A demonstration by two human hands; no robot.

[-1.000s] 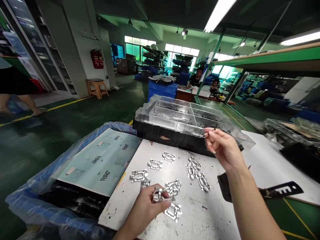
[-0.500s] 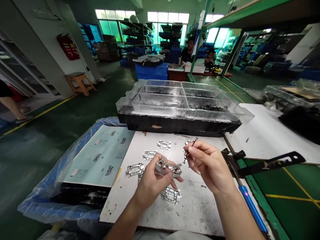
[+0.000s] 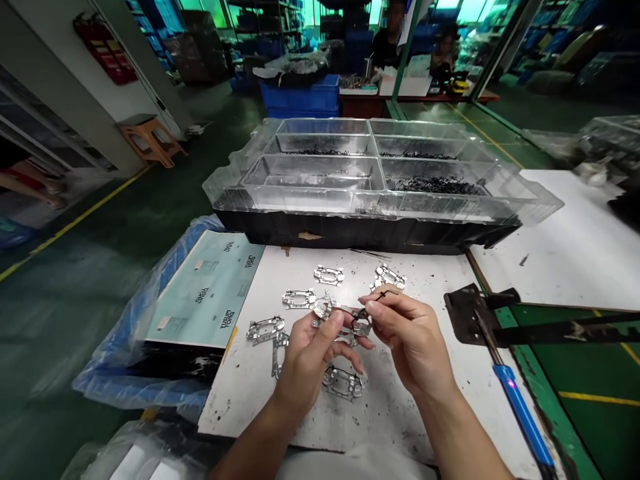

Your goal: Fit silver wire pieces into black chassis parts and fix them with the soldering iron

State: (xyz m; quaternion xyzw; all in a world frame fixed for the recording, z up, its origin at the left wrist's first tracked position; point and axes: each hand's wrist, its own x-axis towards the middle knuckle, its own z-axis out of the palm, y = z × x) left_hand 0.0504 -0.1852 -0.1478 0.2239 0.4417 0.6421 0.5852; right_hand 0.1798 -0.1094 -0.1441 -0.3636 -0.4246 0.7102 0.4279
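Above the green workshop floor [image 3: 200, 177], a speckled white desk [image 3: 395, 420] is extending; a compartmented tray [image 3: 300, 199] is bounding its far side, leaving room nearer. The half-curled left hand [image 3: 307, 360] is gripping a silver frame [image 3: 325, 308] over the desk; the right hand [image 3: 413, 337] is pinching a thin black part [image 3: 383, 294] beside it.

Dark green floor [image 3: 210, 157], glossy in patches and marked with yellow lines [image 3: 75, 225]. At left, a grey wall [image 3: 127, 100] with a red extinguisher [image 3: 106, 50], and near its foot an orange stool [image 3: 145, 130] with a dark top. Farther back, blue bins [image 3: 300, 97], a red-brown table [image 3: 363, 107], a green post [image 3: 406, 57]. Behind, dark racks [image 3: 265, 21] before bright, green-tinted windows [image 3: 214, 12]; deep shade around.
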